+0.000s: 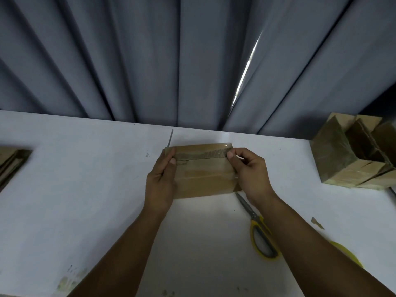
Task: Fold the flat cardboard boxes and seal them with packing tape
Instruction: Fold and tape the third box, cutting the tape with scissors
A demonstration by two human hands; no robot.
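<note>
Holding the box (pixel 203 181) over the tabletop (pixel 85 189), I grip its left end with my left hand (pixel 160 183) and pinch its right end with my right hand (pixel 251 174) (scissors (pixel 258 230) just beside).

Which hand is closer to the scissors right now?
Right. The right hand grips the right end of the cardboard box, and the scissors lie beside its wrist; the left hand holds the left end, the box between it and them.

left hand (pixel 161 183), right hand (pixel 251 173), fingers (pixel 244 155) curled
</note>
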